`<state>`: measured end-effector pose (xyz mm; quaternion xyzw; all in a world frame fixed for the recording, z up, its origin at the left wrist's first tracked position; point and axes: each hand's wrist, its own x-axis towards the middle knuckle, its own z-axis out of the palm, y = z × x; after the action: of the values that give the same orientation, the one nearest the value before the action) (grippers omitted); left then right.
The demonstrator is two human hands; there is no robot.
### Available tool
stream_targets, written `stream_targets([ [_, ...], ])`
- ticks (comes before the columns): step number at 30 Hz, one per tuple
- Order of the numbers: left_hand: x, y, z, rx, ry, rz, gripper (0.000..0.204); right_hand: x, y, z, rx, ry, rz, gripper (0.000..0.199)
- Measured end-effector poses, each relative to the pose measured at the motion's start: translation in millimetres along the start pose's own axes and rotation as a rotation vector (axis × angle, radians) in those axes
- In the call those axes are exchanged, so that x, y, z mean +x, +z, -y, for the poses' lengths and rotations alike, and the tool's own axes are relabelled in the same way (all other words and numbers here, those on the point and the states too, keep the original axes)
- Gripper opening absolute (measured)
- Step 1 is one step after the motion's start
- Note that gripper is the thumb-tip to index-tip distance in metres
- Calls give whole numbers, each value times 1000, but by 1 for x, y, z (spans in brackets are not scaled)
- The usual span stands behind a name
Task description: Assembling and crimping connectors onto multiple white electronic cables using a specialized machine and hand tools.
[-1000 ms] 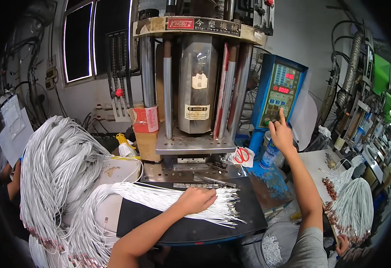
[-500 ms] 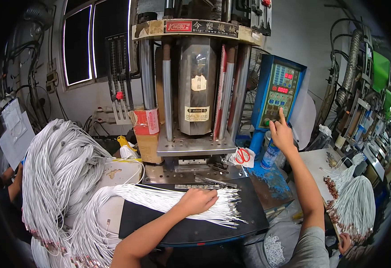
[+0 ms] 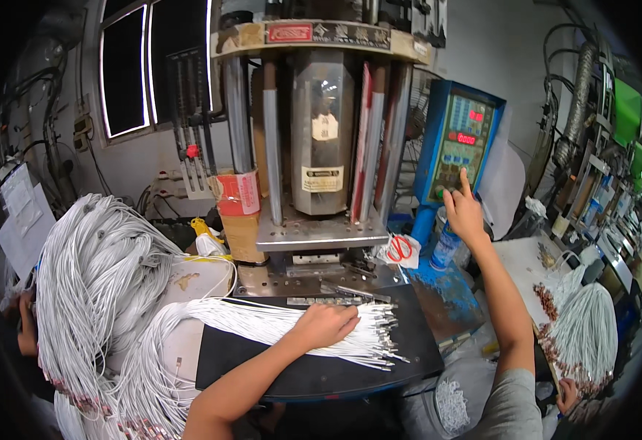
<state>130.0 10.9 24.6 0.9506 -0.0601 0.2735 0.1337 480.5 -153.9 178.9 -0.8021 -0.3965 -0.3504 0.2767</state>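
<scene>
My left hand [image 3: 326,325] lies over a bundle of white cables [image 3: 251,319], its fingers curled down around them. The cables fan out to the right of that hand, their metal plug ends [image 3: 383,337] spread over a black work plate [image 3: 277,378]. At the right, my right hand [image 3: 465,213] is raised to a blue control panel [image 3: 458,147] with red lit digits. Its index finger is stretched out to the lower buttons, and the thumb side is near a green button. The other fingers are bent, and nothing is held in this hand.
A metal press [image 3: 321,238] stands behind the plate. Large heaps of white cable [image 3: 97,271] fill the left side. Red-handled scissors [image 3: 399,249] and a blue spray can [image 3: 446,248] are below the panel. More cables [image 3: 585,334] and another person's hand [image 3: 567,396] are at far right.
The whole view has shifted slightly. Both my hands keep their places, the left on the cables and the right at the panel's buttons.
</scene>
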Motion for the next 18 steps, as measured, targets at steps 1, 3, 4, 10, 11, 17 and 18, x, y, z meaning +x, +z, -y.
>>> stream_targets([
  [1, -1, 0, -2, -16, 0, 19, 18, 1, 1, -2, 9, -22, -19, 43],
  [3, 2, -4, -3, -3, 7, -3, 18, -4, 1, -8, 8, -24, -18, 43],
  [4, 5, -5, -4, 10, 10, -17, 18, -2, 0, -9, 8, -23, -12, 42],
  [10, 5, -6, -8, -7, -11, 9, 19, 9, -14, -7, 81, 23, -24, 36],
  [11, 4, -6, -9, -16, -12, 5, 20, 9, -15, -6, 82, 21, -18, 36],
  [17, -2, 4, 1, 26, -11, -10, 16, 17, 5, -24, 3, -54, -51, 32],
  [18, 1, 4, 0, 37, 8, -19, 16, 20, 4, -30, 21, -17, -18, 33],
])
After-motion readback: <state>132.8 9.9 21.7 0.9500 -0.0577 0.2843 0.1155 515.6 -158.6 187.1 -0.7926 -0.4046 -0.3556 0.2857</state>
